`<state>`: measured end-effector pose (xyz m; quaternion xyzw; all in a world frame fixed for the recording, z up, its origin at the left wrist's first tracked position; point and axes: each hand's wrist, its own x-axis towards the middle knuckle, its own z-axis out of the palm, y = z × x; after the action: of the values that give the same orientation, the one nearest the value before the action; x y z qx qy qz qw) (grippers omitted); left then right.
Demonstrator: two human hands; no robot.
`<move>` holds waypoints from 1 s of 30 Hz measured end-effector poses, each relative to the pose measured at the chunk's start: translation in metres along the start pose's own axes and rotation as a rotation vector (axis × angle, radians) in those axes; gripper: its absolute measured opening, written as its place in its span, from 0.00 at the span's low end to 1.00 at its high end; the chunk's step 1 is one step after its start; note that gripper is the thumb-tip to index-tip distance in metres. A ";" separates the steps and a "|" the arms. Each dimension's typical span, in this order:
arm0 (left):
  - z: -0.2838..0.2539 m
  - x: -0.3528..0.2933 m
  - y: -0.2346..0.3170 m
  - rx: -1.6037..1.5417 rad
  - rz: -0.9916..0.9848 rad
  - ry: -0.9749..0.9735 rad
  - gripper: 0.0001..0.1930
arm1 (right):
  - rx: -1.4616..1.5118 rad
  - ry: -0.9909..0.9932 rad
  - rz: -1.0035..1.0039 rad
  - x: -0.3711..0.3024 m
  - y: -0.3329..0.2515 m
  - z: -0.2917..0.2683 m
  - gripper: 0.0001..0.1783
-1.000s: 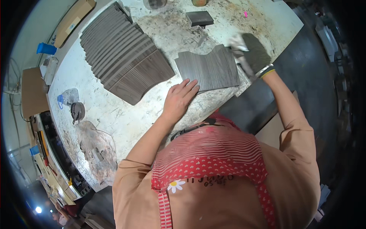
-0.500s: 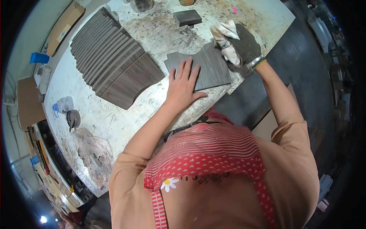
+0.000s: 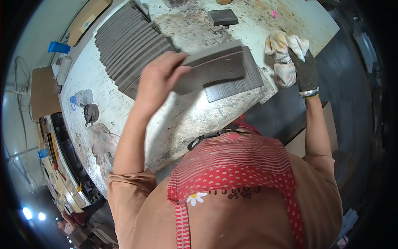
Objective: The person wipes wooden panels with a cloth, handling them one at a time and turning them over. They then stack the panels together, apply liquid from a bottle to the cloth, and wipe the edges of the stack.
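Observation:
My bare left hand [image 3: 157,79] is closed on the left end of a dark grey wood-grain panel [image 3: 215,68]. The piece is raised and tilted, blurred by motion. Beneath it, a similar grey panel [image 3: 253,79] lies flat near the table's front edge, partly covered. To the left, an overlapping row of such panels [image 3: 128,45] fans across the table. My right hand [image 3: 307,74], in a dark glove, grips a stained white rag [image 3: 284,54] beyond the right end of the lying panel.
A dark rectangular block [image 3: 223,17] sits at the back of the stained white table [image 3: 186,128]. On the left are a clear plastic bottle [image 3: 83,98], a round dark container [image 3: 91,113] and a blackened cloth [image 3: 101,141]. A cardboard box [image 3: 89,20] stands at far left.
My left hand has left the flat panel and now holds another panel lifted over it. The right hand with the rag has moved right, off the flat panel's edge.

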<state>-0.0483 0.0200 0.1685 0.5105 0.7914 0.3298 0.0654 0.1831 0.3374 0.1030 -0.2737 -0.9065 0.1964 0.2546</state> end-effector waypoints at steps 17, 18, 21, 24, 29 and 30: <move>0.110 -0.074 -0.024 0.241 0.283 -0.025 0.20 | 0.051 -0.302 -0.785 -0.031 -0.103 0.094 0.35; 0.131 -0.081 -0.032 0.195 0.152 -0.245 0.19 | -0.040 -0.521 -0.787 -0.038 -0.116 0.102 0.34; 0.131 -0.086 -0.032 0.190 0.182 -0.110 0.20 | -0.196 -0.377 -0.551 -0.024 -0.071 0.117 0.29; 0.126 -0.086 -0.030 0.201 0.154 -0.117 0.19 | -0.316 -0.429 -0.293 0.035 -0.067 0.082 0.37; 0.128 -0.080 -0.034 0.184 0.116 -0.146 0.18 | 0.015 -0.574 -0.639 -0.034 -0.060 0.112 0.31; 0.132 -0.077 -0.037 0.140 0.125 -0.160 0.18 | -0.178 -0.473 -0.765 -0.042 -0.071 0.100 0.27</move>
<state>0.0173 0.0046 0.0265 0.5867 0.7716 0.2353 0.0716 0.1282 0.2357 0.0443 0.1122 -0.9889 0.0667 0.0705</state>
